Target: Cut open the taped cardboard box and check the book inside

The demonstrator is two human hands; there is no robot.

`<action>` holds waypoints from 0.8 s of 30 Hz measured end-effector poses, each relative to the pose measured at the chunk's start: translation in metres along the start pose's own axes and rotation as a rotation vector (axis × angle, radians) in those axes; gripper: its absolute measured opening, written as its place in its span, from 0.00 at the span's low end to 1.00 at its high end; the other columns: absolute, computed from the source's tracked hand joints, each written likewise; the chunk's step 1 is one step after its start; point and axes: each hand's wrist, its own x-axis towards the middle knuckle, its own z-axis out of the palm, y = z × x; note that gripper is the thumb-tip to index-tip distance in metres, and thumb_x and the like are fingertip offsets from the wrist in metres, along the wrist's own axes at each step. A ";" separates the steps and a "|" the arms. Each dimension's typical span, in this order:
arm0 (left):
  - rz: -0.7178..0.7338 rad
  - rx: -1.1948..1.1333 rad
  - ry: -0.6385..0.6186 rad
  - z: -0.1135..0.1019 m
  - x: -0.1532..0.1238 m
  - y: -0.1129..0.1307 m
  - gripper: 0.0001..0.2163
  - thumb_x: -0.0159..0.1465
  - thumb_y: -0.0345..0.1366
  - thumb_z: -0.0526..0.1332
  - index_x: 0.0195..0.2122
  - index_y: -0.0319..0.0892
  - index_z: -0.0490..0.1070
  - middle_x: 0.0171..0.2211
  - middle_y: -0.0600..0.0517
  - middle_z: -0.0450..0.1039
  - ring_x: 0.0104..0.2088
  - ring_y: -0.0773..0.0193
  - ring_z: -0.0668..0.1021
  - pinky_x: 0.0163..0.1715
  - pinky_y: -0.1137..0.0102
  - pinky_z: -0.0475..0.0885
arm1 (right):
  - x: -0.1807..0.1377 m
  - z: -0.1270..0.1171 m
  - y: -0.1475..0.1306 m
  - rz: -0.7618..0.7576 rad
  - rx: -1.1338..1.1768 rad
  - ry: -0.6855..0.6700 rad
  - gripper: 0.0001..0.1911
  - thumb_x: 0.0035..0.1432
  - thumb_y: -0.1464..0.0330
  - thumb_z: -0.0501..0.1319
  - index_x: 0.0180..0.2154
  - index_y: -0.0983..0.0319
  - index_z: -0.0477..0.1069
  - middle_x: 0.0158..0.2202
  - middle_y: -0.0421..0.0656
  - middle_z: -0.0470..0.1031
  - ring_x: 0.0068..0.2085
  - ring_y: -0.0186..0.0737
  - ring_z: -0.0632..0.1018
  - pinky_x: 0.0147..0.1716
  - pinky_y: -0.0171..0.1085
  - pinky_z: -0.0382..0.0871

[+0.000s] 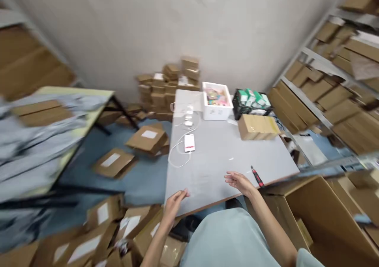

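My left hand (175,204) is above the near left corner of the grey table (213,156), its fingers loosely bent and nothing visible in them. Over the table's near middle, my right hand (239,181) is open, with its fingers apart and empty. A red and black cutter-like tool (257,177) lies just right of that hand. Farther in, a phone (189,143) with a lit white screen rests on the table, joined to a white cable (175,165). Beyond the right hand stands a row of tan boxes (257,127) side by side.
A white foam box (217,113) with colourful packets and a black crate (240,109) of green-white boxes stand at the back. Cartons (146,137) lie on the floor at left. A large open carton (328,211) is at right, near loaded shelves (314,69).
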 end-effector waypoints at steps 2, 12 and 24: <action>-0.035 0.005 -0.046 0.027 0.021 0.012 0.35 0.43 0.77 0.72 0.25 0.45 0.79 0.33 0.45 0.85 0.48 0.41 0.86 0.62 0.56 0.79 | 0.000 -0.040 -0.005 -0.047 0.088 0.084 0.20 0.62 0.58 0.76 0.52 0.60 0.83 0.55 0.54 0.87 0.50 0.47 0.89 0.55 0.43 0.79; 0.007 0.199 -0.255 0.214 0.089 0.089 0.37 0.45 0.79 0.71 0.26 0.44 0.81 0.34 0.45 0.85 0.49 0.41 0.87 0.66 0.52 0.79 | 0.039 -0.221 -0.046 -0.228 0.365 0.244 0.21 0.60 0.58 0.77 0.51 0.60 0.83 0.52 0.54 0.88 0.47 0.46 0.89 0.55 0.44 0.79; 0.062 0.325 -0.485 0.509 0.164 0.161 0.32 0.53 0.72 0.72 0.32 0.44 0.81 0.42 0.40 0.87 0.50 0.42 0.87 0.63 0.49 0.77 | 0.140 -0.400 -0.157 -0.394 0.114 0.557 0.38 0.44 0.43 0.79 0.52 0.58 0.83 0.58 0.55 0.83 0.60 0.61 0.82 0.63 0.57 0.75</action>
